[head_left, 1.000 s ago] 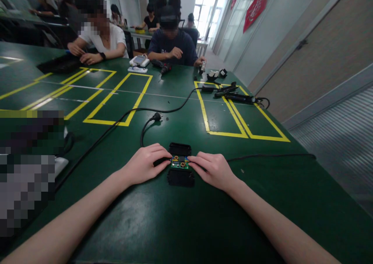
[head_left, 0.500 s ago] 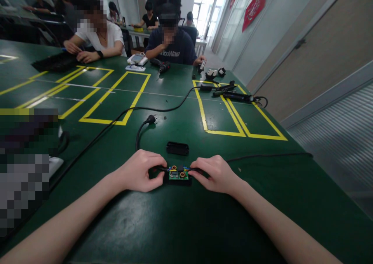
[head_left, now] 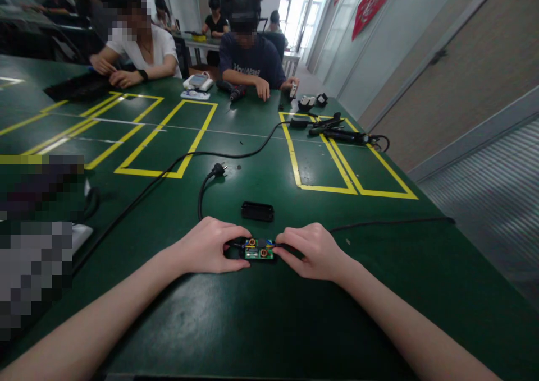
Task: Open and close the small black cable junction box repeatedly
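A small green circuit board with copper-ringed coils lies in a dark lower housing at the middle of the table. My left hand is around its left end, index finger at the far side and thumb at the near side. A black cable enters the board between those fingers. At the right end, my right hand pinches the other black cable close to the board. Just beyond the board lies an empty black housing half, apart from both hands.
A black plug lies beyond my left hand. Farther off are a long cord, black cable assemblies, a power drill and a white device. Two people sit across the green table. Blurred-out items stand at left.
My left hand has moved from pinching the cable to spanning the board's left end. My right hand stays at the cable. The person opposite has lowered a hand to the table.
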{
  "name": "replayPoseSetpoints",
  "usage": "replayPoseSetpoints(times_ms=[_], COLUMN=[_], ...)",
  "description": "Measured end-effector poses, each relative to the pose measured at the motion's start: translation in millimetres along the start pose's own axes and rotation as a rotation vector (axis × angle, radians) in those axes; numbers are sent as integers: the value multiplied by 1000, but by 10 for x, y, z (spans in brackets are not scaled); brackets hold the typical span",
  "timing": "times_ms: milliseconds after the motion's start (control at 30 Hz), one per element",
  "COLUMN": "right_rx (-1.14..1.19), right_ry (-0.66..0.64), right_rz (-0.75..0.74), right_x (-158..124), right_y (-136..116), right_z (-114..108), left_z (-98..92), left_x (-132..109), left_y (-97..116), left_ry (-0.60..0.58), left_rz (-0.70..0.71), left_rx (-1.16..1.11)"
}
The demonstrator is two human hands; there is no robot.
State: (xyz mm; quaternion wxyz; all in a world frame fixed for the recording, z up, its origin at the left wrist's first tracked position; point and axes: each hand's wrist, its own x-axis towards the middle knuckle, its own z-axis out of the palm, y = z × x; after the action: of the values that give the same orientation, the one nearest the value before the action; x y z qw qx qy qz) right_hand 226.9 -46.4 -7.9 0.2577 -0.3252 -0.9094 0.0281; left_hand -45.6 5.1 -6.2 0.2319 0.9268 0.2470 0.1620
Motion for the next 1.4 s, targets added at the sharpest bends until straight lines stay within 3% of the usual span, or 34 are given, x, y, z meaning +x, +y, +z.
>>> replayPoseSetpoints(times_ms=[200,500,700,800,933,1067,1267,1400], right_rx=[-24,-39,-57,-88,-7,-11,-147,-188], right_ry=[-22,56,229,247,170,177,173,57], right_rz=[72,112,162,208,210,224,326,291], right_x=[19,63,99,113,126,120,79,61], right_y=[10,42,49,53,22,7,73,107], right_z=[96,121,99,133,196,218,238,252], left_z=[-25,-143,-119,-71,-6,18,-21,8], left_x=[10,26,16,29,60,70,27,-2], left_y=[-50,-113,-124,-129,-99,-70,-141,-196], left_ry=[71,176,416,353,209,221,275,110], left_rz=[-27,99,-44,-130,-106,-67,-135,-50], left_rx=[127,125,145,195,290,300,232,214])
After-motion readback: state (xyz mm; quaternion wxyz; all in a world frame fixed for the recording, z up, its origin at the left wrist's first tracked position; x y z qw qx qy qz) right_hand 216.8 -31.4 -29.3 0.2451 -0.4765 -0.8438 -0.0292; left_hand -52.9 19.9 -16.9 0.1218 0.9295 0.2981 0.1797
